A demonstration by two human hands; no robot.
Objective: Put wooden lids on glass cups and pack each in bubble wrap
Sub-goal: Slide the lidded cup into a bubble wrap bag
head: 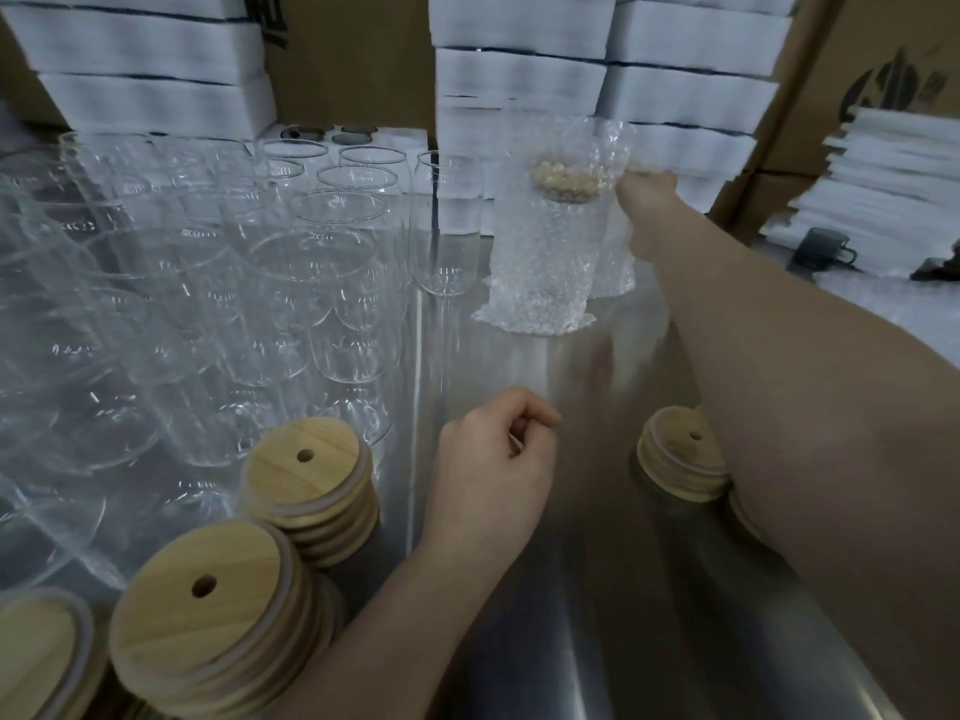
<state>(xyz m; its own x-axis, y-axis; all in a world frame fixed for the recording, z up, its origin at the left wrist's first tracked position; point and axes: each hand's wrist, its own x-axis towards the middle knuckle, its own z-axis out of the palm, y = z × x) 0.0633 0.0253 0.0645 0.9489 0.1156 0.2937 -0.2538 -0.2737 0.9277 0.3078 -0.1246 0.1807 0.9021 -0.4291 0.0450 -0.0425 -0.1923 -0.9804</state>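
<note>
A bubble-wrapped glass cup (pixel 545 252) with a wooden lid inside stands upright on the steel table (pixel 519 563), far centre. My right hand (pixel 644 210) reaches to its right side and touches the wrap near the top; how its fingers lie is unclear. A second wrapped cup (pixel 615 272) stands just behind. My left hand (pixel 493 459) hovers over the table with fingers loosely curled, holding nothing. Several bare glass cups (pixel 332 262) crowd the left half. Stacks of wooden lids (pixel 208 615) with a straw hole sit at the near left, and another lid stack (pixel 680 459) lies under my right forearm.
White foam boxes (pixel 519 75) are stacked along the back, with cardboard cartons (pixel 857 70) behind and to the right. A pile of white foam sheets (pixel 883 189) and a dark mug (pixel 826 246) sit at the far right.
</note>
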